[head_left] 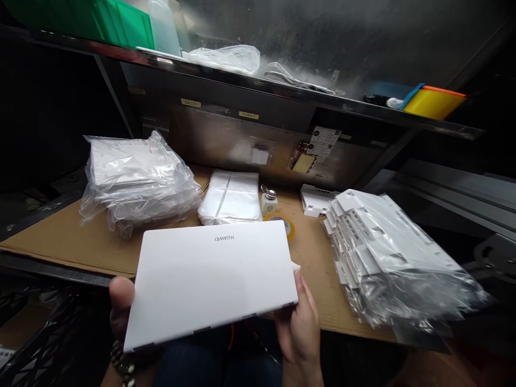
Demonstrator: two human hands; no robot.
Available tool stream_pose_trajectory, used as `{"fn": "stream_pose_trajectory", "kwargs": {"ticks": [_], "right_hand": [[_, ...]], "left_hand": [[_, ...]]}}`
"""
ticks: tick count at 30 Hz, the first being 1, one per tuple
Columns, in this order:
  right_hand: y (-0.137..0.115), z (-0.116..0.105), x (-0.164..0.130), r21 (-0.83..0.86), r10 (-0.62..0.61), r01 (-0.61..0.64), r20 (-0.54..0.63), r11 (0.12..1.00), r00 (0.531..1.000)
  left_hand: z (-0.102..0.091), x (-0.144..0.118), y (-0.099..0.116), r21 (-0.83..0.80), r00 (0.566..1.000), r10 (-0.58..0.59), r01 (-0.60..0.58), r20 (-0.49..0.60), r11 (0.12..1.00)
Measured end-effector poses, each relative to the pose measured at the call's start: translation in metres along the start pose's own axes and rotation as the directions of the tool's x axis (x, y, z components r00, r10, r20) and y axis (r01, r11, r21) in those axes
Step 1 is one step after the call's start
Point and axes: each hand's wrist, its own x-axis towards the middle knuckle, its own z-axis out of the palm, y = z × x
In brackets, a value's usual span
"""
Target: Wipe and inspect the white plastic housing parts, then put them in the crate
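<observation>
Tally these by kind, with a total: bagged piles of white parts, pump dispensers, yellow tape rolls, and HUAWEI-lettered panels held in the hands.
Bagged piles of white parts: 2 (left pile, right pile)
Pump dispenser: 1
Yellow tape roll: 1
HUAWEI-lettered panel: 1
Total: 5

The panel looks like smooth, matt plastic, the desk beyond it matt cardboard, the left bag and right bag flanking it glossy, crinkled clear plastic, the cap beyond it shiny metal, and the wall behind it dull, scuffed metal.
</observation>
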Motion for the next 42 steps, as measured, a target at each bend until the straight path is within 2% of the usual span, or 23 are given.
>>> {"fn": "stream_pose_trajectory", "kwargs": {"ticks": [2, 4, 6, 8, 10, 12, 17, 19, 23, 25, 29, 33, 35, 37, 38, 42], "right_hand": [[0.001, 0.002, 0.003, 0.060, 0.015, -0.013, -0.035, 0.998, 0.999], [0.002, -0.002, 0.008, 0.076, -0.049, 0.054, -0.056, 0.996, 0.997], [0.003, -0.009, 0.016, 0.024, -0.188, 0.189, -0.019, 0.982, 0.982], [0.004, -0.018, 0.023, -0.106, -0.347, 0.348, 0.027, 0.932, 0.937], [0.003, -0.026, 0.029, -0.275, -0.478, 0.470, 0.043, 0.839, 0.877], [0.000, -0.033, 0.032, -0.378, -0.546, 0.508, 0.008, 0.774, 0.838], [-0.005, -0.041, 0.033, -0.360, -0.550, 0.492, -0.076, 0.793, 0.831], [-0.005, -0.042, 0.032, -0.361, -0.550, 0.493, -0.070, 0.792, 0.832], [-0.005, -0.038, 0.032, -0.378, -0.536, 0.480, -0.050, 0.791, 0.843], [-0.005, -0.035, 0.030, -0.372, -0.538, 0.485, -0.047, 0.791, 0.842], [-0.006, -0.028, 0.021, -0.333, -0.568, 0.526, -0.034, 0.782, 0.822], [-0.015, -0.017, 0.017, -0.365, -0.595, 0.575, 0.068, 0.732, 0.801], [-0.027, -0.005, 0.032, -0.474, -0.625, 0.620, 0.171, 0.625, 0.761], [-0.043, 0.013, 0.063, -0.617, -0.622, 0.635, 0.283, 0.464, 0.730], [-0.050, 0.023, 0.084, -0.690, -0.591, 0.613, 0.325, 0.386, 0.738], [-0.073, 0.068, 0.174, -0.804, -0.450, 0.483, 0.310, 0.346, 0.838]], "left_hand": [[0.007, 0.005, 0.003, 0.168, 0.994, 0.051, -0.035, -0.091, 0.985], [0.021, 0.009, 0.003, 0.294, 0.988, 0.048, -0.003, -0.147, 0.956], [0.038, 0.011, 0.000, 0.419, 0.976, 0.082, 0.010, -0.203, 0.908], [0.052, 0.010, -0.006, 0.557, 0.957, 0.188, -0.035, -0.221, 0.830], [0.059, 0.007, -0.013, 0.629, 0.943, 0.291, -0.130, -0.160, 0.766], [0.061, 0.003, -0.016, 0.625, 0.941, 0.330, -0.211, -0.079, 0.751], [0.060, 0.002, -0.014, 0.605, 0.950, 0.311, -0.252, 0.007, 0.755], [0.061, 0.003, -0.010, 0.694, 0.947, 0.308, -0.283, 0.093, 0.662], [0.064, 0.004, -0.006, 0.876, 0.882, 0.373, -0.398, 0.286, 0.270], [0.064, 0.005, -0.004, 0.891, 0.867, 0.349, -0.428, 0.356, 0.153], [0.061, 0.007, 0.002, 0.844, 0.817, 0.269, -0.535, 0.510, 0.027], [0.055, 0.008, 0.004, 0.825, 0.787, 0.271, -0.563, 0.554, -0.051], [0.052, 0.009, 0.002, 0.818, 0.758, 0.322, -0.565, 0.567, -0.112], [0.049, 0.010, -0.001, 0.815, 0.718, 0.398, -0.552, 0.571, -0.175], [0.047, 0.011, -0.002, 0.815, 0.698, 0.432, -0.543, 0.571, -0.201], [0.043, 0.013, 0.000, 0.805, 0.633, 0.509, -0.536, 0.583, -0.256]]}}
